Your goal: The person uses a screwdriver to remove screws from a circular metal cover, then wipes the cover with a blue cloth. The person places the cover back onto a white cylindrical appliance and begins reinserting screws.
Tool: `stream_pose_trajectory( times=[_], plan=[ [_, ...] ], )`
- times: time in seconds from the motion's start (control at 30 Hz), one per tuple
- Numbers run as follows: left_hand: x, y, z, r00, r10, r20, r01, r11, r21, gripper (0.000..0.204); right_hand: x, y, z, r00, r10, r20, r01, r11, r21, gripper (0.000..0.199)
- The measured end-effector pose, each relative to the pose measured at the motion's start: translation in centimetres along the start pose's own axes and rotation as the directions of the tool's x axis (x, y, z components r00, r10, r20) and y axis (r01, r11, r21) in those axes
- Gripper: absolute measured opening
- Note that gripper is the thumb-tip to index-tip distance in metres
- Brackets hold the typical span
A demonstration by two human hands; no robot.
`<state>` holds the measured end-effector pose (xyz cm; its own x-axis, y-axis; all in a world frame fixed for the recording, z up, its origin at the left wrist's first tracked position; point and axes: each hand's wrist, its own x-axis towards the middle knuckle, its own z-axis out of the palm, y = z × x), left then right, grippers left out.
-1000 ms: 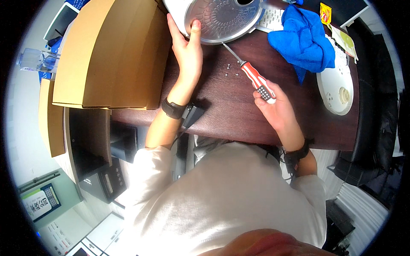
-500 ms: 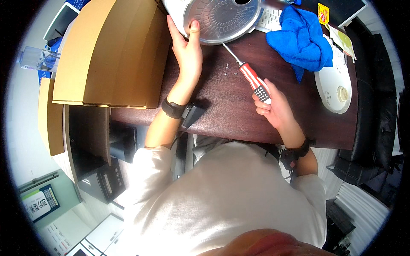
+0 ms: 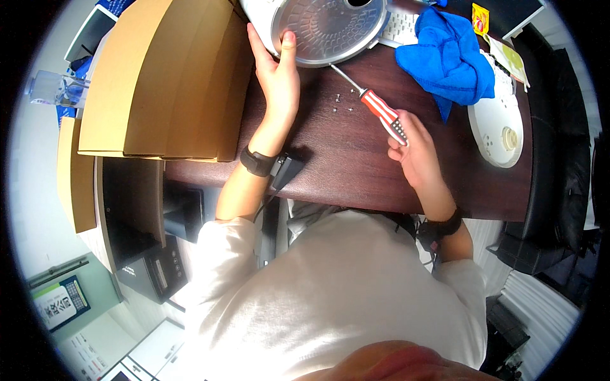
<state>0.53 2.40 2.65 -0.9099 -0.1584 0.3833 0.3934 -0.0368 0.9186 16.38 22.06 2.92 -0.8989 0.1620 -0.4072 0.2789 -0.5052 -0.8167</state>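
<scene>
Nearest is the person's pale shirt (image 3: pixel 343 273), against the near edge of the dark brown table (image 3: pixel 343 168). A black band (image 3: pixel 445 227) circles the right wrist, and another (image 3: pixel 257 163) circles the left, with a small black device (image 3: pixel 289 169) just beside it.

The right hand (image 3: pixel 416 149) is over the table's right half, its fingers and thumb closed on the end of the screwdriver (image 3: pixel 383 115). The handle is red and white with a dark, white-dotted patch. The shaft slants away and to the left, its tip at the near rim of the appliance's metal plate (image 3: pixel 330 32); whether it sits in a screw is too small to tell.

Left of the shaft, a few small screws (image 3: pixel 338 98) lie loose on the table. The left hand (image 3: pixel 279 82) reaches farther forward, thumb and fingers spread apart: the thumb lies against the plate, the fingers along the white side of the appliance (image 3: pixel 261 9). The appliance is at the table's far side, tilted so its plate faces the person, and cut off by the upper edge.

A large cardboard box (image 3: pixel 184 82) stands to its left. To the right are a white lid (image 3: pixel 492 143), a crumpled blue cloth (image 3: pixel 448 60) partly over a white keyboard (image 3: pixel 400 28), and, farthest, a yellow packet (image 3: pixel 481 19).
</scene>
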Motion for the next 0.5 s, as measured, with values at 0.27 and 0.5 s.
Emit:
stream_pose_trajectory(
  times=[0.27,0.5],
  plan=[
    [0.0,0.2,0.1,1.0,-0.018,-0.011,0.018,1.0,0.026,0.075,0.5,-0.3,-0.4,0.893,0.34,0.296,-0.417,0.872,0.256,0.037],
    [-0.3,0.3,0.2,1.0,-0.01,0.0,0.01,1.0,-0.012,0.077,0.4,1.9,0.3,0.743,-0.628,0.232,0.525,0.333,-0.783,0.03]
  ],
)
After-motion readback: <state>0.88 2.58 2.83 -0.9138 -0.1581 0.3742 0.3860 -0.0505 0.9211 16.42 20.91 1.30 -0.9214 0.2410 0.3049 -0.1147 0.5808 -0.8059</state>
